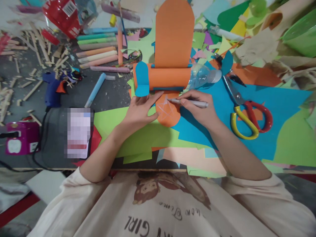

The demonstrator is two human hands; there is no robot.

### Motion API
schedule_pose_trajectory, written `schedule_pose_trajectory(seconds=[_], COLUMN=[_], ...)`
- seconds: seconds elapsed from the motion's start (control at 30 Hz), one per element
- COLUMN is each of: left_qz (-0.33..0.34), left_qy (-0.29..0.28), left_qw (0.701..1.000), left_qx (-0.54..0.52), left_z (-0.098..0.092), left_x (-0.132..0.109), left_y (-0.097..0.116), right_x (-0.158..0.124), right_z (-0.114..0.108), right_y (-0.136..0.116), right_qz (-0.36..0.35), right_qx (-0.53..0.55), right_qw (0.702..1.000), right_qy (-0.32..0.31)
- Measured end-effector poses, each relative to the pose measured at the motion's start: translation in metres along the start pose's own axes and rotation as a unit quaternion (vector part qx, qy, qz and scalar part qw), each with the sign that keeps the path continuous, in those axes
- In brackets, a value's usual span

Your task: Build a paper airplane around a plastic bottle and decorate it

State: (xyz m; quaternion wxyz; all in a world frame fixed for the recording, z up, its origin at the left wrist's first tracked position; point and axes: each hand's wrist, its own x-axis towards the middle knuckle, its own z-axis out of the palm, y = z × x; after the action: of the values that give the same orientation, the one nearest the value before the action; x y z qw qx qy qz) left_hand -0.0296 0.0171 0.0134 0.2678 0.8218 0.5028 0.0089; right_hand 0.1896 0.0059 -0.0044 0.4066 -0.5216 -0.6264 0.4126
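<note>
An orange paper airplane model lies in front of me, its body wrapped around a clear plastic bottle whose neck sticks out to the right. One rounded orange wing points away from me; the other wing points toward me and bears a pale star drawing. My right hand grips a white marker, its tip at the star's top. My left hand lies spread beside the near wing, fingers against the model's lower edge. A blue paper tail piece stands at the body's left end.
Scissors with red and yellow handles lie right, on blue paper. Left are a blue glue gun, a phone, a purple box and wooden sticks. Several markers lie behind; paper scraps cover the right.
</note>
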Motion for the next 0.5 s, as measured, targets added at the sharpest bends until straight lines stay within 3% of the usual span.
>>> schedule_pose_trajectory(seconds=[0.5], left_qz=[-0.004], left_qy=[-0.001], left_qw=[1.000], left_qx=[0.009], left_z=[-0.0005], left_x=[0.0009], left_y=[0.0005], right_x=[-0.0004], right_z=[-0.0020], right_y=[-0.0012], right_qz=[0.003], right_qx=[0.000], right_qw=[1.000], right_qy=[-0.009])
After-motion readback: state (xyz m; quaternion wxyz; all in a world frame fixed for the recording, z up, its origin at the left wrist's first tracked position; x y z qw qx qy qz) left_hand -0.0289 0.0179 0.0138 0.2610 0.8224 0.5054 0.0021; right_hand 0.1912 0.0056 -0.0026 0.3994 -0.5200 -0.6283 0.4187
